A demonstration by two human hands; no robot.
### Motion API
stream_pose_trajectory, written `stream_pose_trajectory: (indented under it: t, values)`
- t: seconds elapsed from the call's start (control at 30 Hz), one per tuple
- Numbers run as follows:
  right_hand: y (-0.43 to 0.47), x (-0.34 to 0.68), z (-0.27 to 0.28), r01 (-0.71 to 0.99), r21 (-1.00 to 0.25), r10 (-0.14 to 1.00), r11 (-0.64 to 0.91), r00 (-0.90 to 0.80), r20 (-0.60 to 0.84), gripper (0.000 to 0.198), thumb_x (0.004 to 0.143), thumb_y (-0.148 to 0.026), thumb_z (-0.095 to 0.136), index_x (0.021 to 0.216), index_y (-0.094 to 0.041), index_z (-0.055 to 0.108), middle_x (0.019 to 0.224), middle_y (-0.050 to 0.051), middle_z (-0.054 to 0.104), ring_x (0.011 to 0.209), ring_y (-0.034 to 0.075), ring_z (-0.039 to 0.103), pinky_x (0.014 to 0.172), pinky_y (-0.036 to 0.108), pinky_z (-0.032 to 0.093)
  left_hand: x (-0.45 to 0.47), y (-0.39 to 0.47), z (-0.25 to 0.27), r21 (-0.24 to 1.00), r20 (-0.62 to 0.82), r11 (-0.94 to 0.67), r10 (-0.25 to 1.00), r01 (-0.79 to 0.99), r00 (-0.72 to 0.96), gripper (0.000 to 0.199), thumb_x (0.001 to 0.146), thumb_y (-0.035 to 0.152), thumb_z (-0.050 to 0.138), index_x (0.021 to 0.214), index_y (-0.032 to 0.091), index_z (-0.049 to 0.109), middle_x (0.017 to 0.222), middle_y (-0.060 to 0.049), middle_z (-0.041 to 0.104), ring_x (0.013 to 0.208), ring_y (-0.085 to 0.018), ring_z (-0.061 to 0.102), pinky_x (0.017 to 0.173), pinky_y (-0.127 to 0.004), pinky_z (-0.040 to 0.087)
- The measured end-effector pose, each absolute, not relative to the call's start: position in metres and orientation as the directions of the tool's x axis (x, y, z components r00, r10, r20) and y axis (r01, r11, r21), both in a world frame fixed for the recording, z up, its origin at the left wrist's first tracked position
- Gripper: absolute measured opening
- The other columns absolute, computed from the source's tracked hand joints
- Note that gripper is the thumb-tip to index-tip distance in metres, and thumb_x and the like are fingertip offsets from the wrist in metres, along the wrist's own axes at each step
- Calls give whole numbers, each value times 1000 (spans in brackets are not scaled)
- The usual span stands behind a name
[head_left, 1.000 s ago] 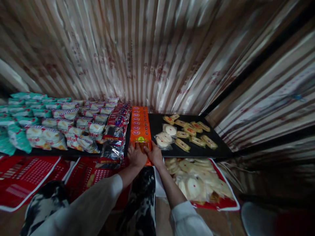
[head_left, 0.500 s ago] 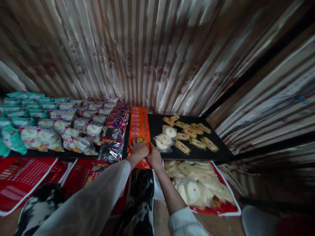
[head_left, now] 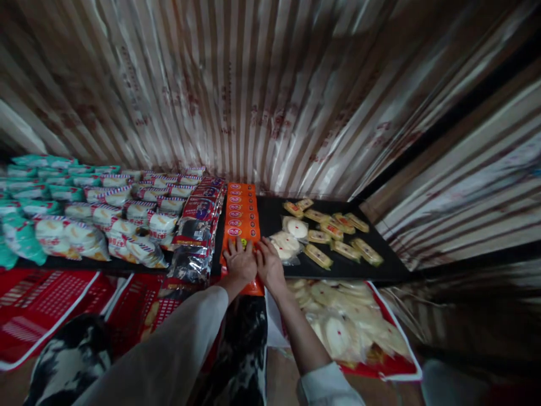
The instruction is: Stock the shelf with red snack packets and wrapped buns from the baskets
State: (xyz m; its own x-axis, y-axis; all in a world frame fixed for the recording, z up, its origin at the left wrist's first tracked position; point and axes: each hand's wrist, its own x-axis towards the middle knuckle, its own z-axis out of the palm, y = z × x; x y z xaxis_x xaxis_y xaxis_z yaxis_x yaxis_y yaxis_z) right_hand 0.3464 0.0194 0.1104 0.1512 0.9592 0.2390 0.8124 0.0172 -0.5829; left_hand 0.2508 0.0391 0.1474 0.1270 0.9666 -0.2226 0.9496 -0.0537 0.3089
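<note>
A column of overlapping orange packets (head_left: 240, 208) runs front to back on the black shelf (head_left: 270, 211). My left hand (head_left: 240, 264) lies over the near end of that column, fingers spread and pressing down. Beside it, my right hand (head_left: 269, 266) rests on the column's right edge with its fingers stretched forward. Both hands hide part of the nearest packet. Just right of my right hand are round white crackers (head_left: 285, 243) in clear bags. To the left stands a row of shiny dark red packets (head_left: 198, 208).
Puffy white snack bags (head_left: 122, 211) and teal bags (head_left: 40, 192) fill the shelf's left side. Several yellow-wrapped bars (head_left: 332, 231) lie at the right. Below are red baskets (head_left: 54, 316), the right one holding bagged crackers (head_left: 338, 332). A striped sheet (head_left: 236, 90) forms the back.
My right hand has moved forward, its fingers now lying out over the packets' edge. My left hand stays on the orange packets. The view has shifted slightly.
</note>
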Motion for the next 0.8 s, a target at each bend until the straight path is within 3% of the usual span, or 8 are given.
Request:
stream_pose_trajectory:
  t: [0.1,0.23,0.4,0.63,0.8]
  values:
    - [41,351,107,797,-602,961,51,125,247,42,90,-27,38,123,-9,58,139,16,45,130,23,40,109,39,32,254,36,143,295,-214,-52,969,954,119,52,88,36,40,140,29,39,153,-8,25,139,-36,18,104,-58,27]
    - [81,356,108,841,-538,972,55,78,222,48,88,-33,47,131,-15,51,146,12,38,140,25,24,112,46,24,259,33,132,296,-138,-77,983,952,123,68,78,43,55,141,25,38,151,-11,29,139,-40,17,105,-59,25]
    - [125,349,106,884,-460,982,88,1,190,54,88,-44,49,137,-22,45,145,8,42,142,23,14,114,48,10,263,34,118,292,-75,-70,993,954,96,63,74,36,60,135,27,46,148,-9,37,138,-40,20,107,-61,22]
    - [138,337,110,895,-431,994,-110,109,-27,71,77,-61,56,139,-31,41,155,8,20,142,33,9,107,48,25,266,41,106,316,-100,-58,991,947,94,49,84,37,48,133,26,50,147,-12,37,138,-41,20,106,-62,24]
    - [143,328,117,914,-381,991,-136,122,-62,78,75,-67,54,142,-31,36,155,11,15,142,36,5,107,52,19,269,43,103,286,-101,-29,993,958,60,45,91,24,35,133,28,50,148,-9,35,138,-39,22,107,-63,23]
